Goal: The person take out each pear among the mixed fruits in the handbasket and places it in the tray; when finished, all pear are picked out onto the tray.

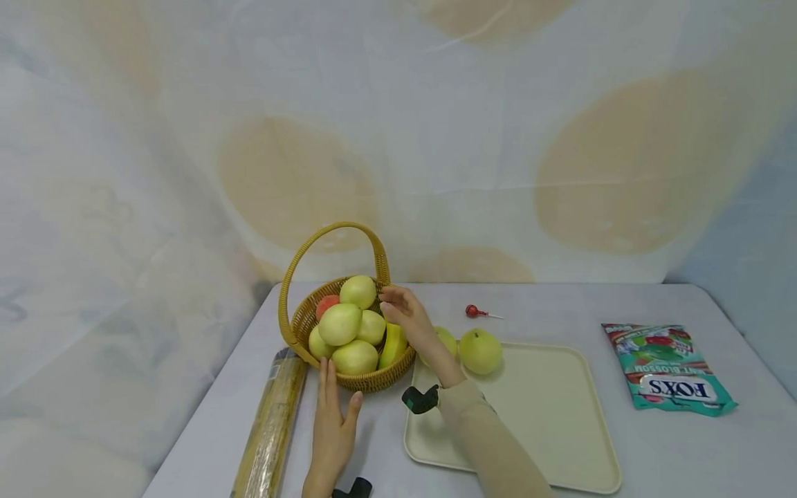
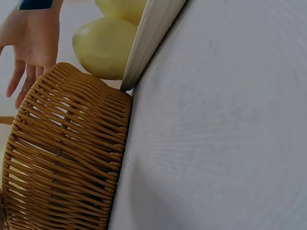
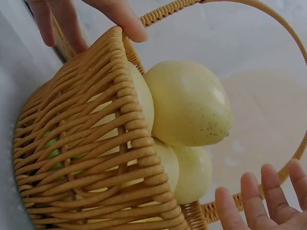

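A wicker basket [image 1: 378, 380] with a tall handle stands at the left of the table. It holds several pale green round fruits [image 1: 340, 324], a banana [image 1: 394, 344] and a reddish fruit [image 1: 326, 304]. My left hand [image 1: 333, 429] is at the basket's front left, fingers straight, their tips at the rim; the right wrist view shows its thumb by the wicker. Over the basket's right side, near the handle's foot, is my right hand [image 1: 405, 315]. Its fingers are loosely bent and spread, with nothing between them, as the right wrist view [image 3: 268, 206] also shows.
A beige tray [image 1: 548, 415] lies right of the basket, with two green fruits [image 1: 480, 351] at its back left corner. Behind it lies a red lollipop [image 1: 473, 311]. A Fox's candy bag [image 1: 669, 370] is far right. A long wrapped roll [image 1: 270, 422] lies at left.
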`<action>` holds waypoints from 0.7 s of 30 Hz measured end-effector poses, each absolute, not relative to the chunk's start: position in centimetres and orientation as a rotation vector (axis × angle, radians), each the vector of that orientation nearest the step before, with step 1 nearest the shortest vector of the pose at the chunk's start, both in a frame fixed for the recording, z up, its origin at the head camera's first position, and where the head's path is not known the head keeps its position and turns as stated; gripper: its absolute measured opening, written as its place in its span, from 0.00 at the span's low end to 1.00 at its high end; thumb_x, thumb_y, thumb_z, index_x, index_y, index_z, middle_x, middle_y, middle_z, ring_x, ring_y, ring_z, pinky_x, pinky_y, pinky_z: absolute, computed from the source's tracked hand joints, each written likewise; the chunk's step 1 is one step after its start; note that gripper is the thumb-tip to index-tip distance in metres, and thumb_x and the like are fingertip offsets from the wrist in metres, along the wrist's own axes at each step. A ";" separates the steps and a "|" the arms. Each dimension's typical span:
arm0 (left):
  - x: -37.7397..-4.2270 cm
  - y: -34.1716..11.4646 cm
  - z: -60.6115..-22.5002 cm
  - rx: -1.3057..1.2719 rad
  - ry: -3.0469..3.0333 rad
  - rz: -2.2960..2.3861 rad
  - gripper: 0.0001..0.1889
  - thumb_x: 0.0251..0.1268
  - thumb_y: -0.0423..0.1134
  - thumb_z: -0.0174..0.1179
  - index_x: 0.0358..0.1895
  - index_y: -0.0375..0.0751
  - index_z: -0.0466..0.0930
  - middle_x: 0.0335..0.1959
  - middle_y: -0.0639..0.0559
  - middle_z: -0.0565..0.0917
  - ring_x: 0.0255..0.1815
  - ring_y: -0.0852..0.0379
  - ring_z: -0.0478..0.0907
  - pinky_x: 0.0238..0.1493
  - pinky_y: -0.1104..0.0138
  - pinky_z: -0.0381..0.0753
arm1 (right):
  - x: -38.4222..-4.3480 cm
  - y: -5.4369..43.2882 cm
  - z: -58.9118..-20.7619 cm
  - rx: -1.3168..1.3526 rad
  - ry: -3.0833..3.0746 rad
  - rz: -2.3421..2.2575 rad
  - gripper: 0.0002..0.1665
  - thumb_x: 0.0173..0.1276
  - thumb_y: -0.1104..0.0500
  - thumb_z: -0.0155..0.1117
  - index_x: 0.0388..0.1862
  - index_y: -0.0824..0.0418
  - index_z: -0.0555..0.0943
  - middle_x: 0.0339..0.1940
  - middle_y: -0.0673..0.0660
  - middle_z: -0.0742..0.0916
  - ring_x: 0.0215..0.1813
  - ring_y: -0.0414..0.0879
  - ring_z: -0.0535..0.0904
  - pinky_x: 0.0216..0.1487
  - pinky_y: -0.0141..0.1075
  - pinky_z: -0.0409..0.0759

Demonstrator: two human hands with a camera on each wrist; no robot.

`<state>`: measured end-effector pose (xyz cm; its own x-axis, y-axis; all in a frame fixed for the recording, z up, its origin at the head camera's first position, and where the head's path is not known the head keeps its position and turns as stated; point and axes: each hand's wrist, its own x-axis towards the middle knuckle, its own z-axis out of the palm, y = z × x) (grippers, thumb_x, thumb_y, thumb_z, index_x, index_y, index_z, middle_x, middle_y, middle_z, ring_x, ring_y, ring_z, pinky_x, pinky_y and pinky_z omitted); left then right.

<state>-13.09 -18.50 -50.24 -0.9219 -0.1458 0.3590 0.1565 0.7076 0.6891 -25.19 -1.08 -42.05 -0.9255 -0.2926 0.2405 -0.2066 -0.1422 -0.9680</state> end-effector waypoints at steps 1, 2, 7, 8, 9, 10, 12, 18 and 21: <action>-13.1 -18.5 -50.2 -0.006 -2.527 -1.073 0.40 0.71 0.42 0.56 0.78 0.38 0.44 0.80 0.41 0.45 0.78 0.36 0.48 0.71 0.40 0.55 | -25.3 -1.2 -41.9 -0.609 2.020 -2.232 0.25 0.76 0.59 0.52 0.68 0.65 0.67 0.64 0.68 0.75 0.65 0.59 0.73 0.63 0.50 0.76; -13.1 -18.6 -50.2 -0.002 -2.530 -1.076 0.40 0.71 0.42 0.56 0.78 0.38 0.44 0.80 0.41 0.45 0.78 0.37 0.47 0.71 0.40 0.55 | -25.4 -1.3 -41.9 -0.622 2.013 -2.217 0.25 0.76 0.59 0.52 0.68 0.65 0.66 0.64 0.69 0.75 0.65 0.59 0.73 0.63 0.51 0.75; -13.0 -18.6 -50.1 0.009 -2.546 -1.085 0.40 0.71 0.43 0.56 0.78 0.37 0.44 0.80 0.42 0.44 0.78 0.37 0.47 0.72 0.40 0.54 | -25.8 -2.1 -41.6 -0.641 2.005 -2.179 0.26 0.75 0.58 0.53 0.68 0.66 0.66 0.64 0.70 0.74 0.65 0.59 0.73 0.63 0.49 0.76; -13.0 -18.6 -50.0 0.010 -2.548 -1.087 0.40 0.71 0.43 0.56 0.78 0.38 0.44 0.80 0.42 0.43 0.78 0.37 0.47 0.72 0.40 0.54 | -25.9 -2.3 -41.6 -0.632 1.998 -2.178 0.26 0.75 0.58 0.53 0.68 0.66 0.66 0.64 0.69 0.74 0.66 0.58 0.72 0.63 0.49 0.75; -13.0 -18.6 -50.0 0.011 -2.546 -1.090 0.40 0.71 0.43 0.56 0.78 0.38 0.44 0.80 0.42 0.44 0.78 0.36 0.47 0.71 0.39 0.55 | -26.1 -2.4 -41.5 -0.631 1.996 -2.174 0.27 0.75 0.57 0.53 0.69 0.66 0.65 0.64 0.68 0.74 0.66 0.58 0.72 0.64 0.49 0.75; -13.0 -18.6 -50.0 0.012 -2.547 -1.092 0.40 0.71 0.42 0.56 0.78 0.38 0.44 0.80 0.42 0.44 0.78 0.36 0.47 0.71 0.39 0.55 | -26.2 -2.5 -41.5 -0.628 1.994 -2.170 0.27 0.75 0.57 0.53 0.69 0.66 0.65 0.65 0.68 0.74 0.66 0.58 0.72 0.64 0.50 0.75; -13.0 -18.6 -49.9 0.010 -2.549 -1.091 0.40 0.71 0.42 0.56 0.78 0.38 0.43 0.80 0.41 0.44 0.78 0.36 0.47 0.71 0.39 0.55 | -26.5 -2.8 -41.4 -0.626 1.995 -2.159 0.28 0.76 0.56 0.52 0.69 0.67 0.64 0.65 0.67 0.74 0.66 0.58 0.72 0.64 0.51 0.74; -13.0 -18.5 -49.9 0.011 -2.558 -1.082 0.40 0.72 0.45 0.55 0.78 0.38 0.43 0.80 0.41 0.44 0.78 0.35 0.47 0.70 0.38 0.56 | -27.4 -3.1 -40.7 -0.603 1.955 -2.146 0.29 0.76 0.54 0.52 0.71 0.65 0.63 0.70 0.67 0.71 0.70 0.60 0.69 0.67 0.57 0.69; -13.0 -18.5 -49.9 0.015 -2.561 -1.090 0.39 0.72 0.46 0.54 0.78 0.39 0.43 0.80 0.41 0.43 0.78 0.36 0.47 0.71 0.39 0.55 | -27.5 -3.2 -40.3 -0.591 1.946 -2.119 0.29 0.76 0.53 0.51 0.71 0.64 0.63 0.70 0.66 0.71 0.70 0.59 0.68 0.68 0.58 0.68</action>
<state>-12.98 -18.47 -49.92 -0.9365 -0.1468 0.3184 0.1277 0.7028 0.6998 -27.50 -3.25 -40.26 -0.8992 -0.4100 0.1527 -0.1173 -0.1103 -0.9869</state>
